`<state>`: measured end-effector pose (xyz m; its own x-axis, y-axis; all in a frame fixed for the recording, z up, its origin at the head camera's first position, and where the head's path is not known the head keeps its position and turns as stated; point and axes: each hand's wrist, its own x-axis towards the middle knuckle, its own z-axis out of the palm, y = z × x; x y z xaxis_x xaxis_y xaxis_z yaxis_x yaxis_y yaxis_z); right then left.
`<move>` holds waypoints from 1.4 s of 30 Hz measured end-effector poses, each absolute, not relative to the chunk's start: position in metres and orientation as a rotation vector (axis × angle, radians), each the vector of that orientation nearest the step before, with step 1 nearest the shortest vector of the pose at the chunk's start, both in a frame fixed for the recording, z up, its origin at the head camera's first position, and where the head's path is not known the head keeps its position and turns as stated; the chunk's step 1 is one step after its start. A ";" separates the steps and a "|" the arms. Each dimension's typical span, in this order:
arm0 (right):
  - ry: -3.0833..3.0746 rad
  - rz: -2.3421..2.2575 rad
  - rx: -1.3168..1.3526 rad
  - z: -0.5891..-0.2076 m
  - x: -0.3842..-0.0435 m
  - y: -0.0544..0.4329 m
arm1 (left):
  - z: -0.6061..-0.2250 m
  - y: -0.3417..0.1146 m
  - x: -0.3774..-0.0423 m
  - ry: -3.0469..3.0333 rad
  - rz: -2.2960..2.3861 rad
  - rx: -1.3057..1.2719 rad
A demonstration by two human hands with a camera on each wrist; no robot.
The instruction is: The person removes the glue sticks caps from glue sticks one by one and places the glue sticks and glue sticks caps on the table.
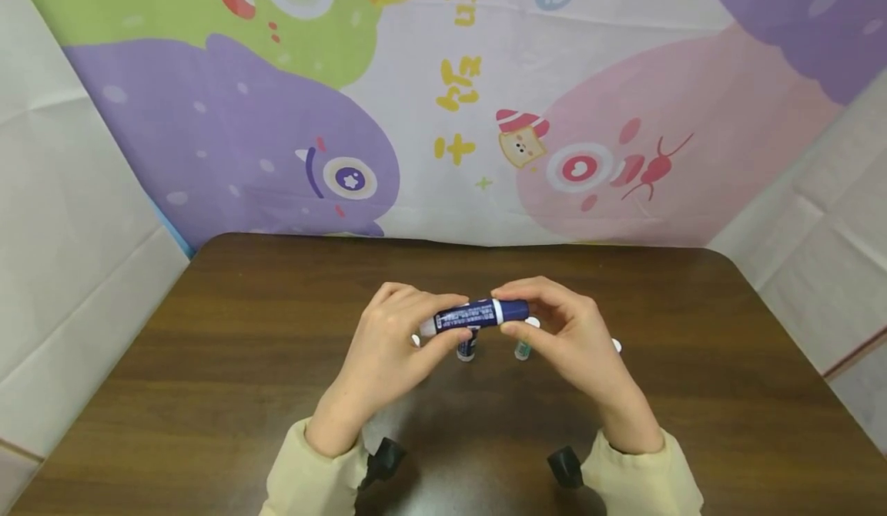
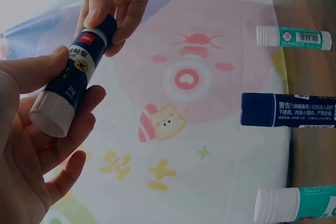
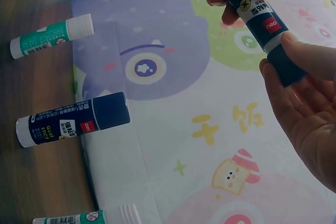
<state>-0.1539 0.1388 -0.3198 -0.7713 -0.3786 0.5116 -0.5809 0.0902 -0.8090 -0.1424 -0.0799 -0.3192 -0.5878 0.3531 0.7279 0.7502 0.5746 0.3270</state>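
Note:
Both hands hold one dark blue glue stick (image 1: 466, 315) up over the table, lying nearly level in the head view. My left hand (image 1: 388, 339) grips the label part near its whitish base (image 2: 51, 115) between thumb and fingers. At the other end, the thumb and fingers of my right hand (image 1: 568, 339) pinch the blue cap (image 3: 286, 65). A white band (image 3: 272, 43) shows between cap and label. Behind the hands, a second blue glue stick (image 3: 73, 119) stands upright on the table, with a green glue stick (image 1: 523, 349) to its right.
Further white-capped green glue sticks (image 2: 304, 38) stand in the same row, partly hidden by the hands in the head view. The brown table (image 1: 229, 393) ends at a cartoon-printed cloth (image 1: 478, 208). Black wrist straps (image 1: 564, 467) hang beside both sleeves.

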 end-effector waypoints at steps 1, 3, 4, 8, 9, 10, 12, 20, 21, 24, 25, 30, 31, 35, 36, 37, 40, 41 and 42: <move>-2.189 1.759 0.973 -0.319 -0.154 0.139 | -0.319 -0.080 -0.142 -2.196 -0.845 -0.877; -2.188 1.760 0.975 -0.319 -0.154 0.139 | -0.318 -0.080 -0.142 -2.196 -0.841 -0.879; -2.189 1.761 0.974 -0.319 -0.154 0.138 | -0.318 -0.081 -0.142 -2.195 -0.841 -0.881; -2.198 1.757 0.963 -0.320 -0.152 0.139 | -0.318 -0.081 -0.142 -2.201 -0.843 -0.885; -2.200 1.760 0.960 -0.320 -0.152 0.139 | -0.318 -0.082 -0.141 -2.201 -0.845 -0.885; -2.197 1.761 0.962 -0.320 -0.152 0.139 | -0.319 -0.082 -0.141 -2.201 -0.847 -0.884; -2.188 1.769 0.969 -0.321 -0.152 0.139 | -0.319 -0.082 -0.141 -2.203 -0.849 -0.882; -2.189 1.779 0.967 -0.320 -0.152 0.139 | -0.318 -0.083 -0.141 -2.195 -0.854 -0.887; -2.193 1.778 0.962 -0.320 -0.152 0.139 | -0.317 -0.083 -0.141 -2.195 -0.854 -0.888; -2.194 1.780 0.964 -0.319 -0.153 0.138 | -0.316 -0.083 -0.141 -2.200 -0.852 -0.890; -2.192 1.779 0.970 -0.319 -0.153 0.138 | -0.317 -0.083 -0.141 -2.200 -0.854 -0.890; -2.185 1.780 0.977 -0.319 -0.153 0.138 | -0.317 -0.084 -0.142 -2.203 -0.854 -0.893; -2.183 1.777 0.980 -0.319 -0.154 0.138 | -0.317 -0.084 -0.142 -2.202 -0.854 -0.894; -2.188 1.787 0.979 -0.320 -0.154 0.138 | -0.317 -0.084 -0.142 -2.198 -0.850 -0.897; -2.191 1.788 0.977 -0.320 -0.154 0.138 | -0.317 -0.084 -0.142 -2.197 -0.849 -0.897; -2.197 1.789 0.974 -0.320 -0.154 0.138 | -0.317 -0.084 -0.142 -2.195 -0.848 -0.898; -2.207 1.787 0.969 -0.319 -0.153 0.139 | -0.317 -0.084 -0.142 -2.192 -0.852 -0.905; -2.209 1.782 0.968 -0.319 -0.153 0.139 | -0.316 -0.084 -0.142 -2.191 -0.853 -0.906; -2.210 1.779 0.967 -0.319 -0.153 0.139 | -0.316 -0.084 -0.142 -2.190 -0.854 -0.908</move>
